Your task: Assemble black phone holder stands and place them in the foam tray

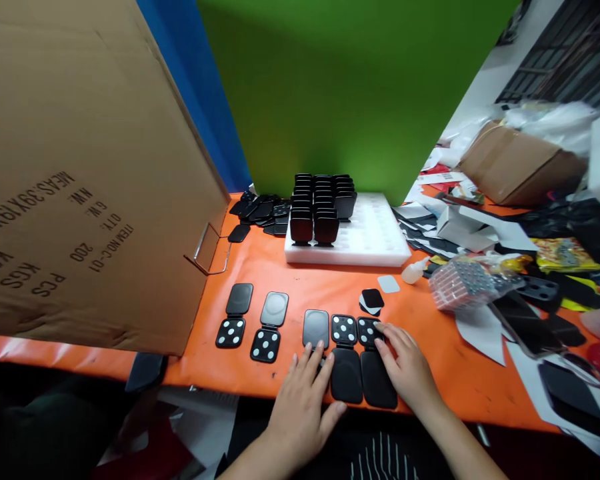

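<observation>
Several black hinged two-panel pieces lie unfolded in a row on the orange table. Two at the left have their white-dotted panels nearest me. My left hand rests with fingers spread over the lower part of the third piece, hiding most of its dotted panel. My right hand touches the dotted panel of the rightmost piece with its fingertips, thumb apart. Between the hands lies another piece, its plain panel nearest me.
Black pieces stand in rows on a white foam tray at the back. A cardboard box rises at left. Loose black pieces lie behind. A small bottle, dotted pack and papers clutter the right.
</observation>
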The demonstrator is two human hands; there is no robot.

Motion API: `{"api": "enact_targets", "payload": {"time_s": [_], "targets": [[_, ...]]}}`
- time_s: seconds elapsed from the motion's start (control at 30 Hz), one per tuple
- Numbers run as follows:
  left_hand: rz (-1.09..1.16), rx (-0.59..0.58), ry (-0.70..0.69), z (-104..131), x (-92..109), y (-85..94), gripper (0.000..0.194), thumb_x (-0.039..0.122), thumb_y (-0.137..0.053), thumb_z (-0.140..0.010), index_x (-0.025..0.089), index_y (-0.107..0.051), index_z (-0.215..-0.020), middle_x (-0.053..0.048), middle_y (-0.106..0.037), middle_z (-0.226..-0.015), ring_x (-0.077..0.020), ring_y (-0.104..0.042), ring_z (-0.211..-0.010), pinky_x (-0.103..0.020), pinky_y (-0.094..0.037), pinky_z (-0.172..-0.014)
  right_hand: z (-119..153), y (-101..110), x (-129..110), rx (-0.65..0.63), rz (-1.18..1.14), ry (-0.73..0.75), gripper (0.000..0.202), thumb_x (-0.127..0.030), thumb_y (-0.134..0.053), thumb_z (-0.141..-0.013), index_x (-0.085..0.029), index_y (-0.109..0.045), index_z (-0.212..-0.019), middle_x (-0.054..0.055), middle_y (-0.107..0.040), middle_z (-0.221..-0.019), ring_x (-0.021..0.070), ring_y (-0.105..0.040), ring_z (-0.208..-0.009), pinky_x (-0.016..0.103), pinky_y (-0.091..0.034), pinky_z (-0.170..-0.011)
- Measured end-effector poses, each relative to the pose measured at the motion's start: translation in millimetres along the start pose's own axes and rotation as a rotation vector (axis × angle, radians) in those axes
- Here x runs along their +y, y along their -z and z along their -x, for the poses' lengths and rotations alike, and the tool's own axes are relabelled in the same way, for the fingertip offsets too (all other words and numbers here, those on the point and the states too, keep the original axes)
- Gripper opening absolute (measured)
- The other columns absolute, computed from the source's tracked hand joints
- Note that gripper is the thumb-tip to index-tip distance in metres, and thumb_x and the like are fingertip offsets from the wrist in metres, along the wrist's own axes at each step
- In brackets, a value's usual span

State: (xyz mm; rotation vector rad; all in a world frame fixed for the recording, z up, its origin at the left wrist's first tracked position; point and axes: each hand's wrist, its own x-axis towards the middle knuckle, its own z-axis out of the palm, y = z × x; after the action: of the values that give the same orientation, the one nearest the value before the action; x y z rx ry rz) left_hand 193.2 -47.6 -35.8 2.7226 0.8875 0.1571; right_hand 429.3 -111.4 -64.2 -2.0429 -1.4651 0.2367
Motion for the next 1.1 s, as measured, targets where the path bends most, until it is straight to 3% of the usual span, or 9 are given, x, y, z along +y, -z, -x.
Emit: {"api": "enact_targets", "payload": {"time_s": [0.2,0.33,0.43,0.57,0.73,0.83,0.9,1.0,1.1], "targets": [[0.080,0.210,0.388,-11.4,-60.7,24.7,0.054,0.032,-0.049,-0.081,0.017,-0.035,-0.131,-0.014,-0.041,-0.131,-0.0294,-0.038,-0.120,-0.047,-0.033,-0.099,-0.2,-1.4,3.9,0.057,-0.013,-0.040,0.029,-0.035,-0.041,-0.086,-0.019,-0.054,-0.106,0.008,-0.059,-0.106,0.0229,-0.052,-0.102,0.041,-0.042,-0.089],[0.161,0.230,0.448,-18.8,-75.9,30.5,0.056,0.026,-0.055,-0.075,0.020,-0.039,-0.128,-0.011,-0.047,-0.115,-0.0285,-0.047,-0.108,-0.047,-0.038,-0.094,0.8,4.5,-3.1,0.124,-0.033,-0.030,0.028,-0.034,-0.042,-0.085,-0.018,-0.056,-0.102,0.009,-0.061,-0.102,0.0241,-0.054,-0.098,0.043,-0.043,-0.088],[0.237,0.275,0.495,-21.0,-72.8,29.4,0.059,0.020,-0.055,-0.073,0.019,-0.036,-0.129,-0.011,-0.042,-0.113,-0.0259,-0.049,-0.102,-0.045,-0.043,-0.090,3.2,7.5,-26.4,0.144,-0.144,-0.040,0.025,-0.033,-0.044,-0.084,-0.019,-0.059,-0.098,0.009,-0.062,-0.099,0.0242,-0.055,-0.097,0.042,-0.042,-0.089],[0.457,0.352,0.493,-17.0,-49.6,26.2,0.050,0.021,-0.045,-0.082,0.023,-0.030,-0.129,-0.010,-0.039,-0.115,-0.0128,-0.056,-0.077,-0.031,-0.054,-0.073,-0.8,-7.0,-82.0,-0.134,-0.581,-0.196,0.032,-0.036,-0.043,-0.085,-0.023,-0.055,-0.111,0.008,-0.062,-0.109,0.0224,-0.057,-0.101,0.037,-0.048,-0.085],[0.765,0.316,0.224,-3.8,-15.6,26.6,0.043,0.025,-0.051,-0.082,0.031,-0.036,-0.122,-0.008,-0.036,-0.124,-0.0116,-0.056,-0.078,-0.025,-0.055,-0.062,-15.4,-23.0,-128.6,-0.309,-1.037,-0.237,0.038,-0.040,-0.044,-0.085,-0.020,-0.049,-0.117,0.009,-0.060,-0.113,0.0230,-0.057,-0.103,0.037,-0.049,-0.084],[0.490,0.350,0.124,-2.8,-43.4,38.2,0.044,0.028,-0.050,-0.083,0.031,-0.036,-0.124,-0.008,-0.037,-0.130,-0.0188,-0.052,-0.103,-0.037,-0.048,-0.088,-17.7,-9.6,-102.0,-0.159,-0.974,-0.309,0.038,-0.042,-0.046,-0.083,-0.020,-0.050,-0.115,0.008,-0.060,-0.113,0.0228,-0.056,-0.103,0.037,-0.045,-0.089],[0.196,0.370,0.268,-5.9,-82.5,46.9,0.041,0.031,-0.045,-0.085,0.026,-0.039,-0.126,-0.010,-0.034,-0.135,-0.0265,-0.033,-0.125,-0.047,-0.032,-0.102,-14.2,5.2,-61.6,-0.016,-0.803,-0.399,0.042,-0.044,-0.047,-0.082,-0.020,-0.047,-0.117,0.010,-0.058,-0.116,0.0232,-0.054,-0.106,0.038,-0.041,-0.092],[-0.066,0.150,0.484,-12.0,-135.6,47.7,0.049,0.043,-0.043,-0.084,0.022,-0.041,-0.128,-0.012,-0.022,-0.144,-0.0370,-0.016,-0.131,-0.057,-0.023,-0.102,-0.6,25.8,3.2,0.110,-0.476,-0.515,0.046,-0.044,-0.043,-0.082,-0.018,-0.045,-0.120,0.012,-0.057,-0.116,0.0251,-0.054,-0.106,0.041,-0.041,-0.091],[-0.123,0.047,0.482,-12.3,-143.7,33.0,0.059,0.048,-0.038,-0.084,0.020,-0.030,-0.135,-0.015,-0.016,-0.145,-0.0345,-0.018,-0.130,-0.052,-0.026,-0.102,14.4,34.2,37.1,0.034,-0.115,-0.554,0.050,-0.044,-0.039,-0.082,-0.017,-0.044,-0.124,0.013,-0.058,-0.116,0.0285,-0.055,-0.104,0.043,-0.045,-0.084]]}}
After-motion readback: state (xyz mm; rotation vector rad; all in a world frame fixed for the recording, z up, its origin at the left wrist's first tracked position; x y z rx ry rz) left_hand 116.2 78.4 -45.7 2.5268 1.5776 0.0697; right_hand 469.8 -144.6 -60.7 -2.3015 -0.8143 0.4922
